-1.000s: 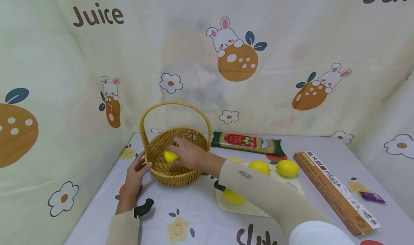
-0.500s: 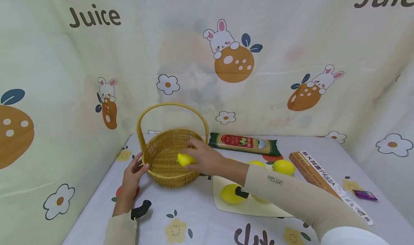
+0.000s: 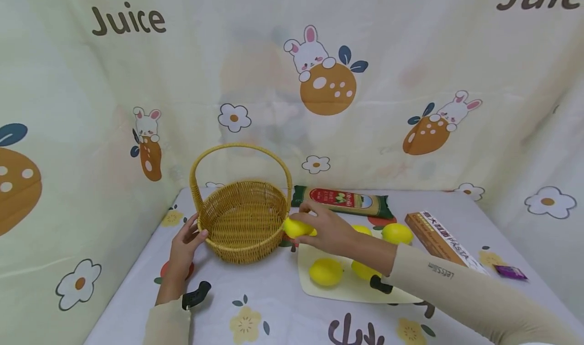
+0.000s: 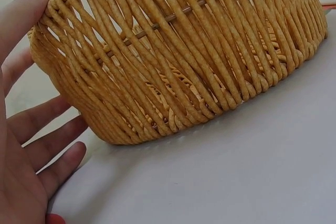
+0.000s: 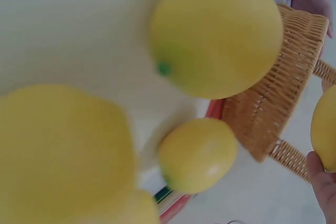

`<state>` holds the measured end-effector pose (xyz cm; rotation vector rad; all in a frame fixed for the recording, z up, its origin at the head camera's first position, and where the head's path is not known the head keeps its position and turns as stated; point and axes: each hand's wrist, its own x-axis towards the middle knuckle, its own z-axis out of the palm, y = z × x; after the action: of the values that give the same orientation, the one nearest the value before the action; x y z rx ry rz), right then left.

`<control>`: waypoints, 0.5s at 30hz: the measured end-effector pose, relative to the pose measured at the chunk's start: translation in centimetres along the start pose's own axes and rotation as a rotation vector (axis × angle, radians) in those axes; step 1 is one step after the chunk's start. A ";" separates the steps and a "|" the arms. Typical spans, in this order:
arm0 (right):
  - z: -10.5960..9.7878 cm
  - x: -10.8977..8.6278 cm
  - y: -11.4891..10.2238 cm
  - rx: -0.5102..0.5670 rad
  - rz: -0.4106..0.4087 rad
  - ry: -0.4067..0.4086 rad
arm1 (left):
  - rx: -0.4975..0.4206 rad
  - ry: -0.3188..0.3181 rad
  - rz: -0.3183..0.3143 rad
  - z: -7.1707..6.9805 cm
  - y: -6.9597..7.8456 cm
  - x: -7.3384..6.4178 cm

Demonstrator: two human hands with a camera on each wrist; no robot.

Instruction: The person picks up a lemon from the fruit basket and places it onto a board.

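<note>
My right hand [image 3: 326,228] pinches a lemon [image 3: 297,228] between thumb and fingers, just right of the wicker basket [image 3: 248,248]. In the right wrist view, the thumb and fingers show at the right edge against the held lemon [image 5: 324,129]. My left hand [image 3: 184,246] holds the basket's left side. Its thumb [image 4: 31,9] lies at the rim, and the other fingers reach around the outer wall. The woven floor of the basket shows, and its tall handle stands upright. Several more lemons [image 3: 326,271] lie on and around a pale cutting board [image 3: 315,292], partly covered by my right arm.
Behind the board lies a green pasta packet [image 3: 342,199]. A long brown pasta box [image 3: 438,238] is at the right, partly behind my sleeve, with a small purple packet [image 3: 510,272] beyond it. Printed cloth walls [image 3: 255,71] enclose the table at the back and sides.
My right hand has drawn the lemon out from over the basket, moving right to the board's near-left corner area. The left hand keeps its place on the basket.
</note>
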<state>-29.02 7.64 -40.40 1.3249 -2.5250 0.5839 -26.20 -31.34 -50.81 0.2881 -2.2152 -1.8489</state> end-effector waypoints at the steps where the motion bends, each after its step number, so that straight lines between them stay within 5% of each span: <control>1: -0.1 -0.5 0.2 -0.007 0.004 0.002 | 0.000 -0.001 -0.002 0.0 0.0 0.0; 15: -1.8 -6.6 1.7 -0.104 0.189 -0.048 | 0.022 0.003 -0.013 0.0 -0.1 0.1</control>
<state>-26.66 14.18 -41.68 1.0860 -2.6987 0.4539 -26.30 -31.38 -50.87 0.3100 -2.2383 -1.8297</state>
